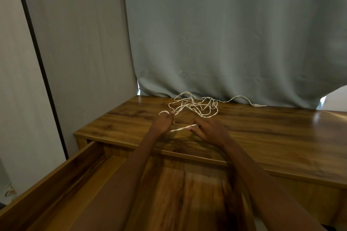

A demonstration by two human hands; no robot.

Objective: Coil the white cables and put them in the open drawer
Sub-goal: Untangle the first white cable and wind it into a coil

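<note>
A tangle of white cables lies on the wooden desk top near its back edge, with one strand trailing right to a small plug. My left hand grips a loop of cable that sticks out above its fingers. My right hand pinches a straight stretch of cable that runs between the two hands. The open drawer is pulled out below both forearms, its wooden floor bare where visible.
A grey-blue curtain hangs behind the desk and brushes its back edge. A pale wall panel with a black edge strip stands to the left. The drawer's left wall runs diagonally at lower left.
</note>
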